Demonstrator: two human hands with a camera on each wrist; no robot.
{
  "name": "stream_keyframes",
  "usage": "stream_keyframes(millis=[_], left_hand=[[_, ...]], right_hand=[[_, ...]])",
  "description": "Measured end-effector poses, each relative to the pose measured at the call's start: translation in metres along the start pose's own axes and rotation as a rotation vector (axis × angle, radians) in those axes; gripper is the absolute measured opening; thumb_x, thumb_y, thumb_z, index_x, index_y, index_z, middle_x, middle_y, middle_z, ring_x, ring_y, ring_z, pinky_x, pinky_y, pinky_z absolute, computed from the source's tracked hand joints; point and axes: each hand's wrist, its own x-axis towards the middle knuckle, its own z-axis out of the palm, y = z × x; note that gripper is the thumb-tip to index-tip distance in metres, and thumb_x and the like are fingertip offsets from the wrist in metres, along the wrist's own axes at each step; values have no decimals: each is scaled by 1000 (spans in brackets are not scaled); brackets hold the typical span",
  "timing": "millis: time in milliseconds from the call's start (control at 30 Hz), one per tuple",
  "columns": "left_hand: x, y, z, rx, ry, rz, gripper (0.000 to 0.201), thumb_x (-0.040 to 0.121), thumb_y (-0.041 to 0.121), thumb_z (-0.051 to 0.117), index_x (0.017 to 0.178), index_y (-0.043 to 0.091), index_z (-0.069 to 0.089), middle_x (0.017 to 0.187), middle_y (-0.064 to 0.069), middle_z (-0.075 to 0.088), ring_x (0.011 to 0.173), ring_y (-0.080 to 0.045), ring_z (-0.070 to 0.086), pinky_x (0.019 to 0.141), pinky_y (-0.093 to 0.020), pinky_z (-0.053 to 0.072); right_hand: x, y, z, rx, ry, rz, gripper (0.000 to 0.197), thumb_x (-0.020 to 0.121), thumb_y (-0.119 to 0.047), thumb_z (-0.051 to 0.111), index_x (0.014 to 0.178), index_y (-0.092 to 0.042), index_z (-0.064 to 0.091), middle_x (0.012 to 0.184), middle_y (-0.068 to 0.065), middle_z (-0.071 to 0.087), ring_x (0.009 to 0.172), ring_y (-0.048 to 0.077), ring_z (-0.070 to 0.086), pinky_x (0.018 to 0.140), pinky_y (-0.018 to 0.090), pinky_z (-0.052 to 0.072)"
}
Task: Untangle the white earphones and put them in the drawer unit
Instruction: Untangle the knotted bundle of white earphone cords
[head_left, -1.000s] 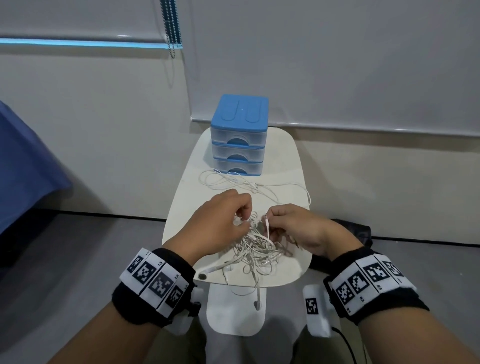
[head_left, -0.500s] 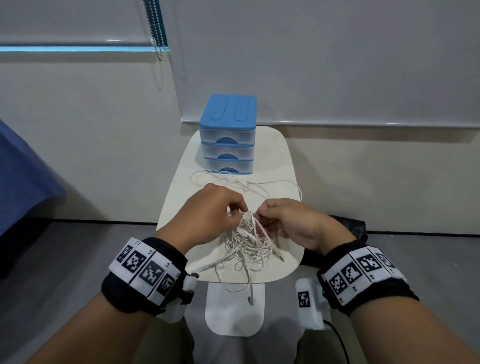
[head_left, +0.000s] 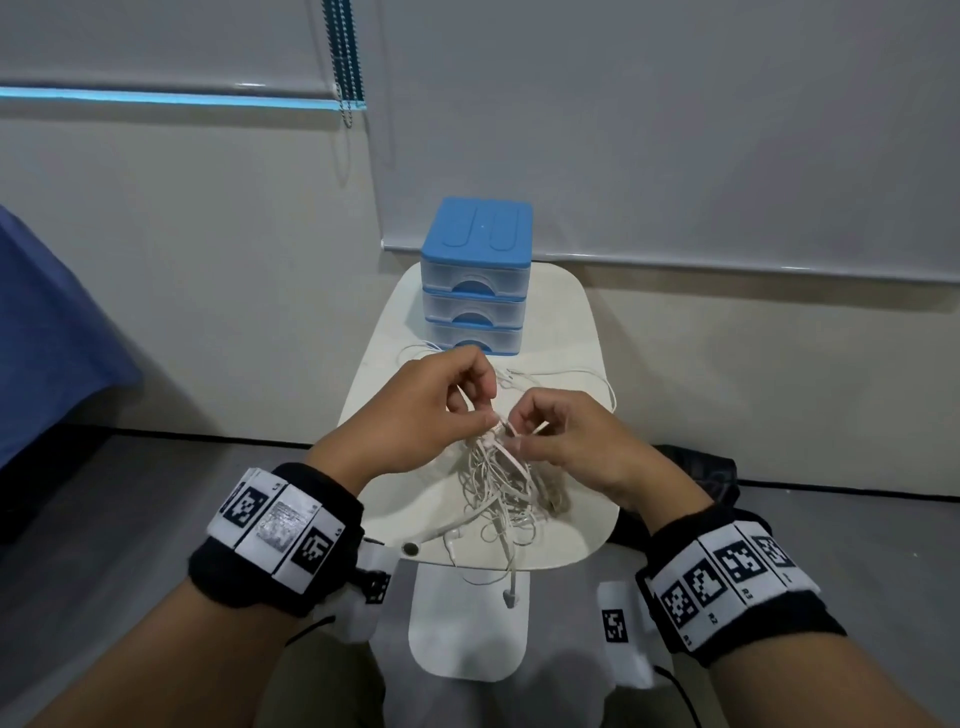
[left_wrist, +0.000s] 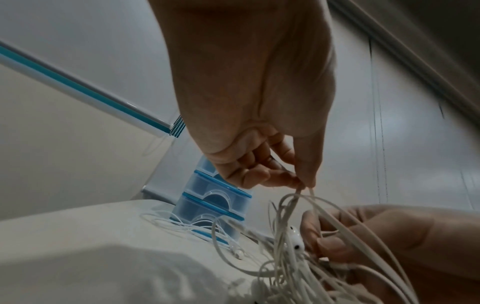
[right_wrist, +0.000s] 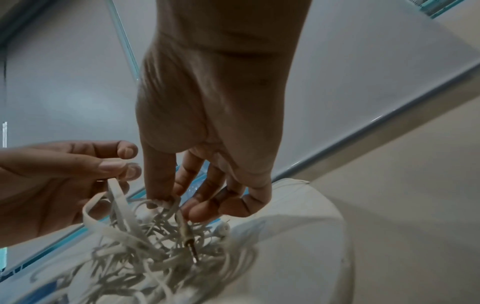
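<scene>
We saw the scene from three cameras. The head view looked from above, forward and down, with the small table (head_left: 582, 332) in the middle of the frame and the drawer unit (head_left: 475, 275) just above the centre, not very near. The left wrist view sat low and very close under the left hand (left_wrist: 259, 102), facing up and forward; the drawer unit (left_wrist: 210, 203) appeared at lower centre. The right wrist view looked the same way along the right hand (right_wrist: 207, 123), which filled the upper centre. All three views shared the earphones (head_left: 498, 483) tangle, and each wrist view also caught the opposite hand at its lower side edge.
</scene>
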Motion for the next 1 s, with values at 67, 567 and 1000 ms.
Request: stream_keyframes(millis=[67,567,1000], left_hand=[[0,-1,-2,-51,4,3,25,88,9,79,88,24,59,87,9,64,71,-15,56,67,-20,45],[-14,-15,-8,97,22,-167,27,86,-2,69,88,26,69,91,6,73,79,-27,65,61,-14,45],[-2,-8,16,351,101,-177,17,74,29,86,71,26,70,71,14,70,64,-3,61,67,-32,55]], right_hand=[[-2,2,0,-37,12,22,13,85,-8,81,85,-8,68,81,2,64,71,15,56,71,30,47],[-2,-17,-9,3,143,8,11,92,-15,74,83,-11,69,72,-5,63,65,5,49,65,19,41],[-4,-24,-6,130,99,73,8,99,-9,65,94,-4,62,77,12,76,64,17,69,62,28,46]])
